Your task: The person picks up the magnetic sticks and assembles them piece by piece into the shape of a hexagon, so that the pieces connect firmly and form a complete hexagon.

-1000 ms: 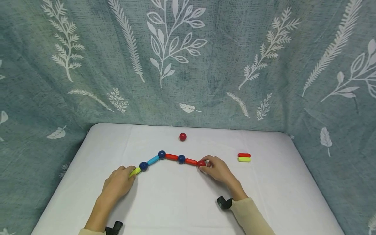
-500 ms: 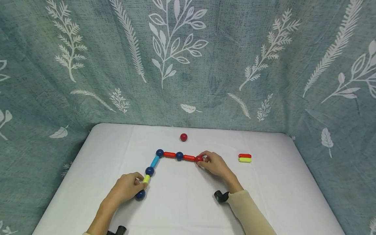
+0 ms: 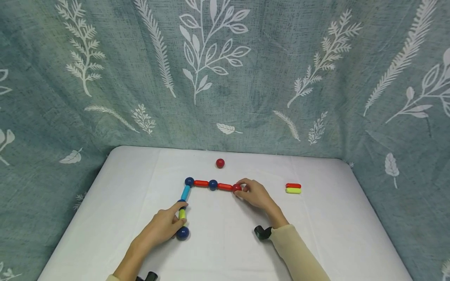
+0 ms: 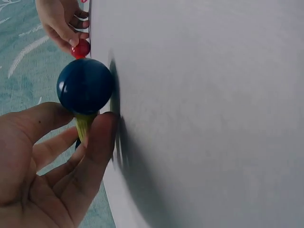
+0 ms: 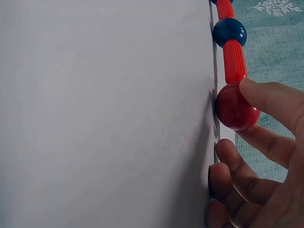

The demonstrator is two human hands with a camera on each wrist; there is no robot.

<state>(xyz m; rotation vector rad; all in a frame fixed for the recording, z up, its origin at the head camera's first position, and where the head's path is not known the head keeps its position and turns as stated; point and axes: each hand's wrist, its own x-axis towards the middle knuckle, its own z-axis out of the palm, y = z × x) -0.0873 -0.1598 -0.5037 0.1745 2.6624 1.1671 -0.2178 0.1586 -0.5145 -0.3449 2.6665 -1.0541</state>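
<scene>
A bent chain of balls and rods lies on the white table. Its right arm runs from a blue corner ball (image 3: 189, 181) through a red rod (image 3: 201, 183), a blue ball (image 3: 213, 185) and another red rod (image 3: 225, 187) to a red ball (image 3: 236, 188). My right hand (image 3: 256, 195) pinches that red ball between thumb and finger. From the corner, a light blue rod (image 3: 185, 192) leads down to a blue ball partly covered by a finger. My left hand (image 3: 161, 226) grips the yellow-green rod (image 4: 84, 126) below it, whose end carries a blue ball (image 4: 85, 86).
A loose red ball (image 3: 220, 163) sits near the table's far edge. To the right, a red rod (image 3: 293, 185) and a yellow-green rod (image 3: 293, 191) lie side by side. A patterned green cloth (image 3: 260, 78) hangs behind the white table (image 3: 316, 234).
My left hand has swung the chain's left end down and rightward, so the chain now bends sharply at the corner ball. The right hand, still on the red ball, has shifted slightly left and up.
</scene>
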